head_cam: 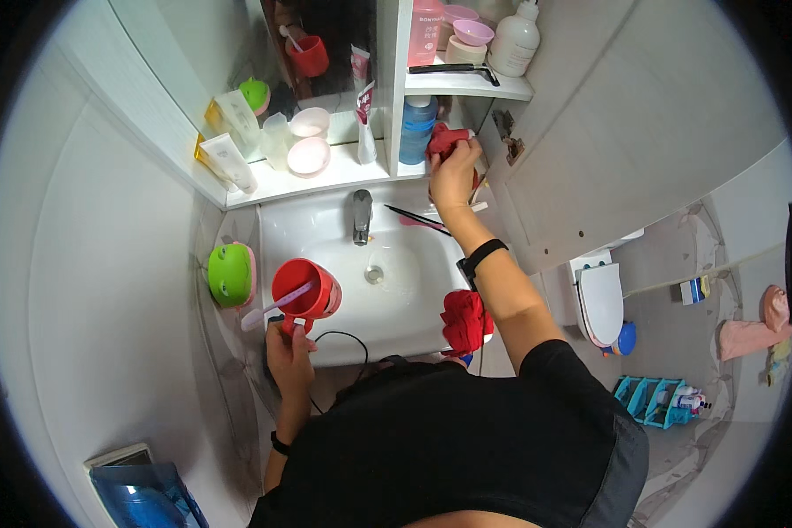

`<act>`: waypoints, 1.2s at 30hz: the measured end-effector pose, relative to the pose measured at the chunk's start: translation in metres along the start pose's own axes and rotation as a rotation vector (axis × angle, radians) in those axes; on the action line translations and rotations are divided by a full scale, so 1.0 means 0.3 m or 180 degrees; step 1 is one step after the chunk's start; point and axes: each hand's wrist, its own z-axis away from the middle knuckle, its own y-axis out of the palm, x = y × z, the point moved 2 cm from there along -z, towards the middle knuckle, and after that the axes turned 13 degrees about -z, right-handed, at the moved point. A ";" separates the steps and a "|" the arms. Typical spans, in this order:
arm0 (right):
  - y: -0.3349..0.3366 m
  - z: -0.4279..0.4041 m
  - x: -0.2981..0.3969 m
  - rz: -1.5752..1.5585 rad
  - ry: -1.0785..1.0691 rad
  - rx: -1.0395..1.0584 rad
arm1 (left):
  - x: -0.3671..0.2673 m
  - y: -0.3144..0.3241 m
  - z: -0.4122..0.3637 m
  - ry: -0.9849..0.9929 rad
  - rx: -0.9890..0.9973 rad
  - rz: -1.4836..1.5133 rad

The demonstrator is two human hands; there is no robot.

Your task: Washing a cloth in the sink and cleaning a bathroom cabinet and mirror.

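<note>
My left hand (292, 360) grips the handle of a red plastic cup (330, 297) over the left side of the washbasin (409, 317). A pale purple toothbrush (284, 301) leans inside the cup, its head sticking out past the rim. My right hand (454, 173) reaches to the lower shelf of the open cabinet, holding a bunched red cloth (447, 140). Right beside that cloth stands a blue bottle (417, 132) with a pale cap. Another red cloth (465, 322) lies on the basin's right front rim.
An open cabinet door (607, 132) extends over the right side. The faucet (362, 214) rises at the basin's back, near dark thin sticks (417, 220). A green frog-faced box (231, 276) sits left of the basin. Tubes (230, 162) and pink cups (309, 157) occupy the mirror shelf.
</note>
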 end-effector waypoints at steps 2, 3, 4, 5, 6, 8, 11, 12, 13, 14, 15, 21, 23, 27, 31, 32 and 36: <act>-0.013 0.008 0.014 -0.0175 -0.0020 0.0089 | 0.016 -0.007 -0.001 -0.0036 -0.0040 -0.0012; -0.030 0.018 0.009 -0.0175 -0.0027 0.0091 | 0.023 -0.003 -0.003 -0.0074 -0.0071 -0.0021; -0.047 0.024 0.006 0.0111 -0.0364 0.0166 | 0.028 0.000 -0.006 -0.0075 -0.0073 -0.0018; -0.053 0.025 0.003 0.0398 -0.0697 0.0239 | 0.032 0.002 -0.011 -0.0056 -0.0108 0.0030; -0.052 0.001 0.002 0.0089 -0.1101 0.0298 | 0.033 0.011 -0.017 -0.0038 -0.0127 0.0077; -0.014 -0.025 -0.056 0.0038 -0.0797 0.0524 | 0.024 0.030 -0.030 -0.0030 -0.0067 0.0182; 0.037 -0.114 -0.121 0.0228 -0.0301 0.0924 | 0.018 0.056 -0.053 0.0047 0.0050 0.0337; 0.059 -0.143 -0.133 0.0038 -0.0338 0.0793 | 0.015 0.057 -0.055 0.0110 0.0095 0.0416; 0.070 -0.158 -0.134 -0.0156 -0.0380 0.0646 | 0.001 0.063 -0.056 0.0128 0.0143 0.0379; 0.071 -0.153 -0.136 -0.0147 -0.0335 0.0605 | -0.015 0.074 -0.048 0.0042 0.0069 0.0276; 0.078 -0.158 -0.132 0.0270 -0.0351 0.0749 | -0.028 0.083 -0.046 -0.0032 -0.0033 0.0182; 0.002 -0.184 -0.181 0.1575 0.0452 0.1527 | -0.032 0.117 -0.048 0.0176 0.0161 0.0258; 0.042 -0.142 -0.215 0.2727 0.0049 0.1752 | -0.055 0.135 -0.035 0.0258 0.0178 0.0308; 0.004 -0.117 -0.119 0.2539 0.0225 0.1892 | -0.048 0.152 -0.027 0.0172 0.0222 0.0294; -0.051 -0.057 -0.094 0.2499 0.0234 0.1791 | -0.049 0.175 -0.030 0.0236 0.0373 0.0213; -0.066 -0.030 -0.072 0.2288 0.0138 0.1686 | -0.048 0.177 -0.030 0.0269 0.0380 0.0214; -0.113 0.150 -0.107 0.0733 0.0614 0.2968 | -0.068 0.173 -0.031 0.0231 0.0450 0.0094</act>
